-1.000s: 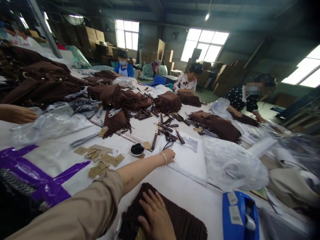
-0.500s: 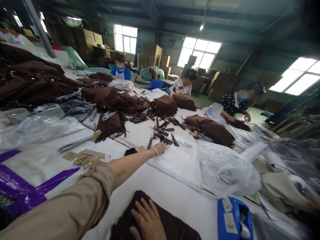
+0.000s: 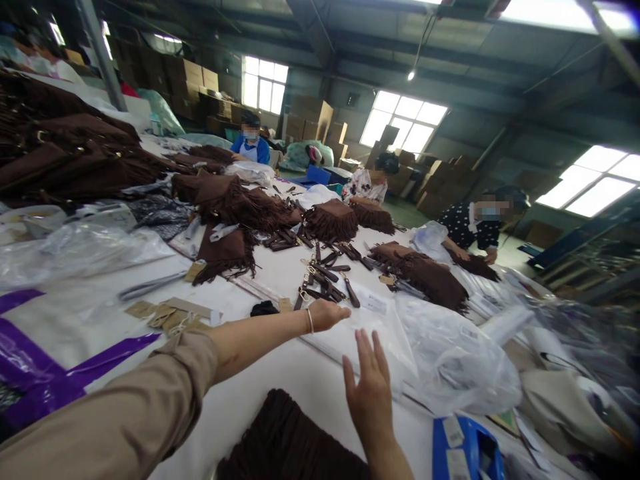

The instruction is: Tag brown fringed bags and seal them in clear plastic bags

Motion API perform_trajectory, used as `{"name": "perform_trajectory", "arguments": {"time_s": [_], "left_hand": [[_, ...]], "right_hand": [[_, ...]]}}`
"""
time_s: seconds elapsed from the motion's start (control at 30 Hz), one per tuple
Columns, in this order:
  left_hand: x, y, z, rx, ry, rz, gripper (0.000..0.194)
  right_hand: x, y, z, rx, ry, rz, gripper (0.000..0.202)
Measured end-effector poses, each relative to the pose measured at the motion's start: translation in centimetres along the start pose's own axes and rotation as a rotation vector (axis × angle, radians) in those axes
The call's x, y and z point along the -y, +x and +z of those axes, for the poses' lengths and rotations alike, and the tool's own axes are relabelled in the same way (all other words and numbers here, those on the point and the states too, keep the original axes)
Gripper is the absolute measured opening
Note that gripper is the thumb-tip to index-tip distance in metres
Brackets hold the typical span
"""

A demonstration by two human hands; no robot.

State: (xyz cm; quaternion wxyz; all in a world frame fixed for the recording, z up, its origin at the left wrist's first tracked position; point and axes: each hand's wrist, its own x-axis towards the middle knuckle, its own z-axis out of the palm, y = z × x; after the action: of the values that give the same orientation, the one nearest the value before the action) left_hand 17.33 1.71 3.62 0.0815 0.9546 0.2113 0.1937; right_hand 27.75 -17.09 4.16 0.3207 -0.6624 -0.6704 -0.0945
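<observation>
At the near left, purple tape (image 3: 37,380) is seen stuck across white plastic, and beyond it, at the far left, brown bags (image 3: 65,153) are heaped. Paper tags (image 3: 163,313) are scattered to the right of these, beside the sleeved left arm. In the near middle, a brown fringed piece (image 3: 295,440) is laid flat on the white table (image 3: 240,400). Farther back, the left hand (image 3: 327,315) is held over a flat stack of clear plastic bags (image 3: 345,343), its fingers drawn together; whether anything is gripped cannot be told. Dark straps (image 3: 327,275) with metal clips are strewn just beyond. To its right, the right hand (image 3: 370,383) is raised open with fingers spread, nothing being held. Farther right, crumpled clear plastic (image 3: 450,357) is spread behind a blue holder (image 3: 465,450).
</observation>
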Motion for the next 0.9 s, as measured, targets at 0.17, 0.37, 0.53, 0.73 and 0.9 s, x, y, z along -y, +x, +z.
{"name": "perform_trajectory", "arguments": {"time_s": [0.17, 0.37, 0.53, 0.73, 0.9], "left_hand": [[-0.9, -1.7, 0.0, 0.047, 0.029, 0.107, 0.026], [0.8, -5.0, -0.4, 0.158, -0.023, -0.098, 0.007], [1.8, -10.0, -1.4, 0.057, -0.141, -0.443, 0.026], [-1.5, -14.0, -0.5, 0.034, -0.631, -0.774, 0.029], [-4.9, -11.4, 2.3, 0.085, -1.262, -0.836, 0.032]], "right_hand": [[-7.6, 3.8, 0.8, 0.139, -0.332, -0.033, 0.036], [-11.4, -0.8, -1.2, 0.193, -0.340, -0.016, 0.038], [-11.6, -7.2, -3.9, 0.080, -0.149, 0.122, 0.047], [-9.2, -12.6, -3.7, -0.131, 0.344, 0.815, 0.066], [-7.6, -13.4, -4.9, -0.086, 0.530, 0.797, 0.049]]}}
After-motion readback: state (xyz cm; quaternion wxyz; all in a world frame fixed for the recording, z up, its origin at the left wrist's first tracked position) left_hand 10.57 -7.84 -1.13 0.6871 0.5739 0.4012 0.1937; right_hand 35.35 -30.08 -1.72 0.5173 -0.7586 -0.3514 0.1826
